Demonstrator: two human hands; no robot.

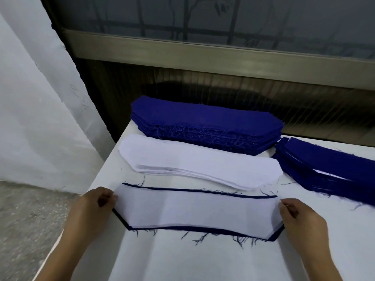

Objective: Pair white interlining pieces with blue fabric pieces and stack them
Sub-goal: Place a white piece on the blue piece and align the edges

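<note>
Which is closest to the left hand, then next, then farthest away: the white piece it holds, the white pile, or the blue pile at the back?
1. White piece: nearest, its left end pinched by the left hand.
2. White pile: just behind the white piece, mid-table.
3. Blue pile at the back: farthest, behind the white pile.

The blue piece (182,227) lies almost wholly hidden under the white interlining (194,209), only its thin frayed rim showing; the right-hand blue stack (328,171) is cut off by the right edge; the worktop (203,264) runs off the bottom edge.
</note>
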